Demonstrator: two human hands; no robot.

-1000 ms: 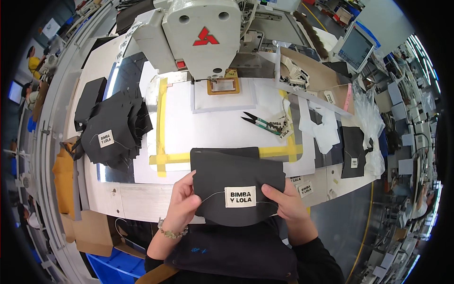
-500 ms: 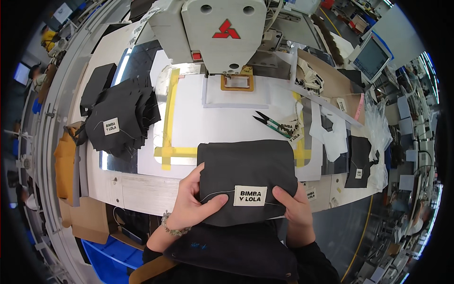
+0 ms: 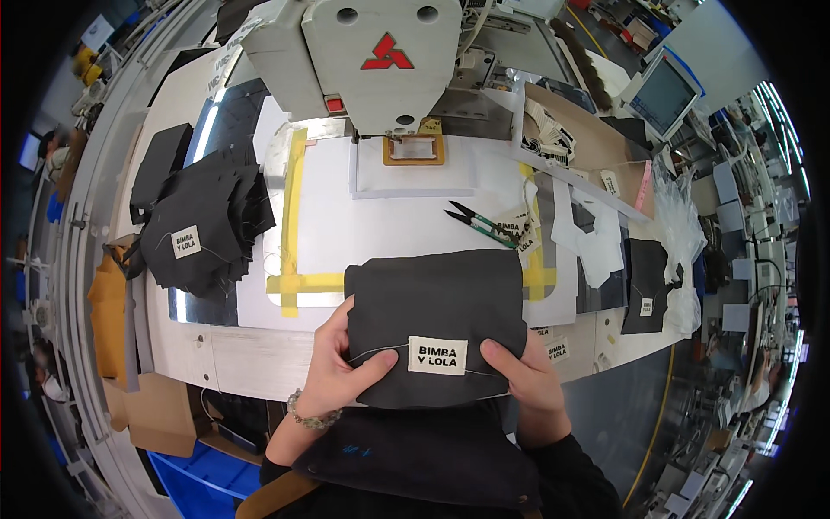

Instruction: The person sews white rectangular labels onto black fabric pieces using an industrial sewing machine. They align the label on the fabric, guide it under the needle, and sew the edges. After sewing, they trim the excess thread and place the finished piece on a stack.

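A dark grey fabric piece [image 3: 432, 294] is held up before me over the table's front edge, with a small cream label [image 3: 437, 355] and thin loose threads on its lower half. My left hand [image 3: 346, 368] grips its left side, thumb on the front and fingers curled at the edge. My right hand [image 3: 523, 372] grips the right side, thumb beside the label. Above, green-handled thread snips [image 3: 493, 232] lie among loose labels on a white sheet [image 3: 354, 233] bordered with yellow tape.
A white sewing machine [image 3: 385, 95] with a gold clamp frame [image 3: 413, 161] stands at the back. Fabric stacks [image 3: 207, 216] sit left; a label box [image 3: 609, 138], clear plastic [image 3: 674, 216] and a monitor [image 3: 661, 91] are right. A blue bin [image 3: 194, 480] is below left; co-workers sit at both far sides.
The fabric's top edge has risen a little in the view and now looks more evenly spread. My left thumb has moved inward onto its front. Both hands keep hold of it.
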